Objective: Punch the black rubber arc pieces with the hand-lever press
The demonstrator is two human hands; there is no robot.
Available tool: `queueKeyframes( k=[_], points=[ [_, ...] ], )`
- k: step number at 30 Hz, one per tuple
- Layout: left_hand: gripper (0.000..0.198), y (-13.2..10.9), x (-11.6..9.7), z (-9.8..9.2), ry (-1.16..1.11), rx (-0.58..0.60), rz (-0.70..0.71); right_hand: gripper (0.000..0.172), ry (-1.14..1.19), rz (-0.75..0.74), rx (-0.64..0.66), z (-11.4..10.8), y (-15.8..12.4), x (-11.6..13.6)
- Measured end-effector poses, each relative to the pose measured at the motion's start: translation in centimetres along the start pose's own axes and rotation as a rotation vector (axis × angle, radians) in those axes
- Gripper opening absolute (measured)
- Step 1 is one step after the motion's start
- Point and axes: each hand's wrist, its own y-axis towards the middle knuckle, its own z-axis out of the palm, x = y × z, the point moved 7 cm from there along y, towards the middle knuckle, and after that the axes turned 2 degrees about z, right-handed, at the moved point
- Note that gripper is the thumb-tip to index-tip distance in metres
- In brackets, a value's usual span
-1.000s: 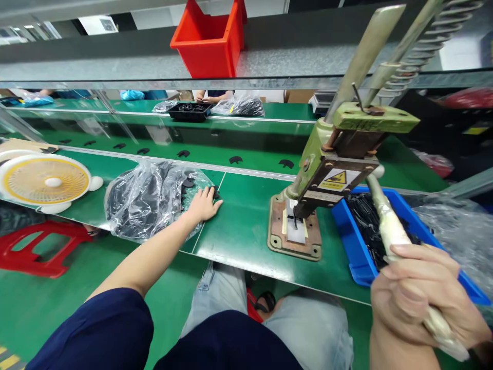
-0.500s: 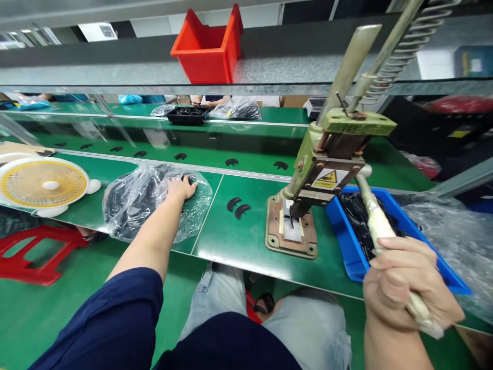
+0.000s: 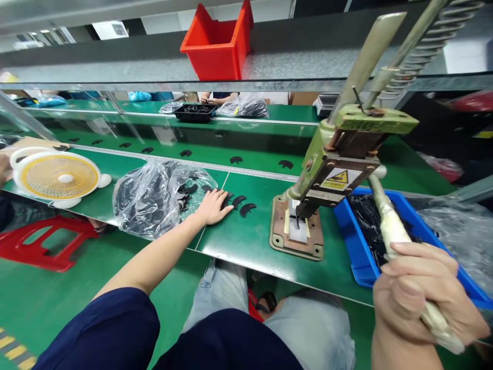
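Note:
My right hand (image 3: pixel 427 290) is wrapped round the pale lever handle (image 3: pixel 393 226) of a green hand press (image 3: pixel 342 154). On the press base a black strip-like piece (image 3: pixel 297 220) shows under the ram. My left hand (image 3: pixel 213 207) lies palm down on the bench, fingers stretched and apart, over a black curved part (image 3: pixel 227 199) that it partly hides. Just right of the fingers are two more parts, an upper black crescent (image 3: pixel 239 201) and a lower black crescent (image 3: pixel 247 209). The clear plastic bag (image 3: pixel 154 198), left of this hand, holds more black parts.
A blue bin (image 3: pixel 362 267) of black pieces stands right of the press. Black parts lie spaced along the green strip (image 3: pixel 262 146) behind. At left are a white-and-yellow fan (image 3: pixel 61 177) and a red stool (image 3: pixel 42 241). A red bin (image 3: pixel 215 51) sits on the shelf.
My left hand has moved right, off the plastic bag onto the bench beside the two crescents, with a black part under its fingers. My right hand stays on the lever.

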Motion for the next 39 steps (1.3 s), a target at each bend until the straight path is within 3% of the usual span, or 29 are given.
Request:
queueKeyframes(
  k=[3,11,13,16,22,26,29,39],
  points=[
    [0.071,-0.7,0.8,-1.5,-0.018,0.022,0.016,0.048,-0.002,0.001,0.037,0.0,0.1,0.0],
    [0.082,-4.8,15.3,-7.2,0.321,0.136,-0.494,0.055,0.018,0.0,0.005,0.1,0.0,-0.4],
    [0.081,-5.6,17.4,-8.0,0.374,0.168,-0.577,0.057,0.032,-0.013,-0.016,0.1,-0.1,-0.5],
    [0.079,-6.0,18.8,-8.1,0.413,0.184,-0.625,0.059,0.028,-0.007,-0.005,0.2,0.0,-0.5],
    [0.088,-5.4,17.3,-5.8,0.362,0.117,-0.519,0.06,0.003,0.017,0.007,0.0,-0.1,-0.5],
    [0.097,-5.5,15.4,-4.5,0.31,-0.033,-0.524,0.061,0.024,0.001,-0.019,-0.1,-0.2,-0.7],
    [0.09,-5.1,13.1,-3.3,0.267,-0.101,-0.489,0.062,0.044,-0.015,-0.03,0.0,-0.2,-0.7],
    [0.055,-1.3,3.3,0.3,-0.02,-0.066,-0.107,0.058,0.024,-0.017,-0.031,0.0,-0.2,-0.6]
  ],
)
